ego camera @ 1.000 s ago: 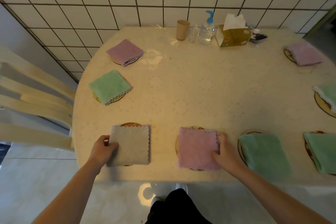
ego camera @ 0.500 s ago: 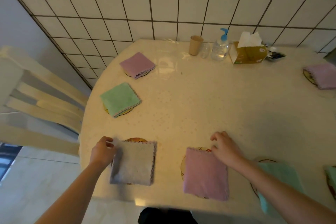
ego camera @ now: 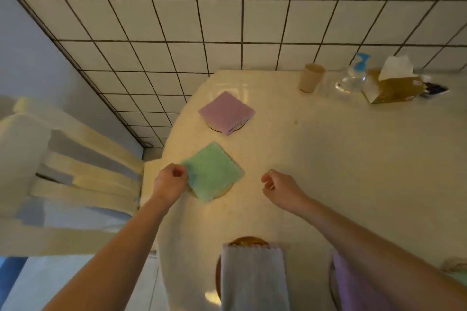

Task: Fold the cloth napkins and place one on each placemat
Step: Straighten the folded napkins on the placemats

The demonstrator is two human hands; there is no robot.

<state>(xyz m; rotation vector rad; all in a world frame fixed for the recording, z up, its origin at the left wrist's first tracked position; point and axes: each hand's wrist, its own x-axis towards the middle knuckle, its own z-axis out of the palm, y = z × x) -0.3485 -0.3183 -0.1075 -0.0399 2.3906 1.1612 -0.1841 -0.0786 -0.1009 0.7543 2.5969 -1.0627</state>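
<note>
Head view, round cream table (ego camera: 341, 159) against tiled wall (ego camera: 227, 20).

L hand (ego camera: 169, 181): at near-left corner of green napkin (ego camera: 213, 171), fingers curled; looks like a pinch on the napkin edge, but contact pt is partly hidden by the knuckles. Green napkin folded square, lies flat, turned diamond-wise, on a round placemat (ego camera: 227, 190) of which only a sliver shows at near-right side.

R hand (ego camera: 279, 185): above bare table just right of green napkin, not touching it. Fingers loosely curled, holds nothing.

Other napkins:
- pink napkin (ego camera: 226, 112), folded, on its own round placemat (ego camera: 214, 127), farther back on the left side, apart from the green one.
- grey napkin (ego camera: 254, 278), folded, at near edge betw. the two forearms, over a dark round placemat (ego camera: 249, 241) whose far rim shows.
- purple napkin (ego camera: 353, 285) at near right, mostly hidden under R forearm.

Far right of table, in a row near wall: tan paper cup (ego camera: 311, 81), clear pump bottle (ego camera: 352, 78) w/ blue head, tissue box (ego camera: 393, 88) w/ a tissue sticking up, small dark item (ego camera: 434, 89) behind it (can't ID).

Left of table: pale slatted chair (ego camera: 63, 171), back toward table. Frame somewhat motion-blurred.
</note>
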